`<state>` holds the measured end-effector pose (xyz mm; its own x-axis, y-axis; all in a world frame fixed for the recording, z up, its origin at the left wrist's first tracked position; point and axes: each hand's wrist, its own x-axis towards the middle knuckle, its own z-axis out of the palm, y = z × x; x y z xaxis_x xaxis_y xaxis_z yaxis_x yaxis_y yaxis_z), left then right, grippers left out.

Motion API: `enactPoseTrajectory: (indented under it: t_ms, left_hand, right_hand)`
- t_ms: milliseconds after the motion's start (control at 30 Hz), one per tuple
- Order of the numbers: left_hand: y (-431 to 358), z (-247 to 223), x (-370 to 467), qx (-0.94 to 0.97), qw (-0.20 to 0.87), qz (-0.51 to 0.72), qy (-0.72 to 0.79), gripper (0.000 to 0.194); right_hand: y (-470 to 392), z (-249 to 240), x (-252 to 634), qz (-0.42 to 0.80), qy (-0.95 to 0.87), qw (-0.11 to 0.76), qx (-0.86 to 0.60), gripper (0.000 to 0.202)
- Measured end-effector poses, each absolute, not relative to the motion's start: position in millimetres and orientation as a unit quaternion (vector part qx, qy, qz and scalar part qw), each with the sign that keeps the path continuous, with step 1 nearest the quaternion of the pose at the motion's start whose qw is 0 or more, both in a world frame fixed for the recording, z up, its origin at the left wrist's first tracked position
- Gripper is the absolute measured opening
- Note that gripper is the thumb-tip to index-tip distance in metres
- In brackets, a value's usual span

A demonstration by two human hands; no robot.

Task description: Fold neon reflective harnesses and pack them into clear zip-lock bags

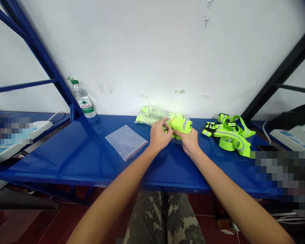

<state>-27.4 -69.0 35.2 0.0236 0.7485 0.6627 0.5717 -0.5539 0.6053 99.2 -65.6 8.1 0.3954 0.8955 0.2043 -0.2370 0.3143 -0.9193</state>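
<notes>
A rolled-up fluorescent yellow reflective strap bundle (182, 123) with grey stripes is held above the blue table, close to its back edge. My right hand (189, 139) grips it from below and from the right. At its left end, the fingers of my left hand (160, 135) are pinched on a thin reddish rubber band (172, 120) that runs across the roll. A clear bag (152, 115) of similar yellow straps lies just behind my hands. An unfilled zip bag (126, 142) rests flat to the left of my left hand.
Loose yellow reflective straps (231, 134) with black buckles lie on the blue table (73, 152) at right. A water bottle (84, 100) leans against the wall at the back left. Metal frame posts rise on both sides. A dark phone (266, 148) is near the right edge.
</notes>
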Motion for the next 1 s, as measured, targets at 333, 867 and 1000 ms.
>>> enactPoseTrajectory:
  t_ms: [333,867,1000]
  left_hand:
    - [-64.9,23.0,-23.3,0.697,0.098,0.539,0.463,0.041]
    - [-73.3,20.8,-8.0,0.691,0.146,0.544,0.453,0.034]
    - [-73.7,23.2,-7.3,0.694,0.158,0.557,0.428,0.034]
  right_hand:
    - [-62.4,5.2,96.2,0.365,-0.339,0.742,-0.449,0.047]
    - [-63.6,2.1,96.6,0.311,-0.414,0.713,-0.472,0.049]
    - [-65.4,6.3,95.6,0.381,-0.425,0.684,-0.454,0.044]
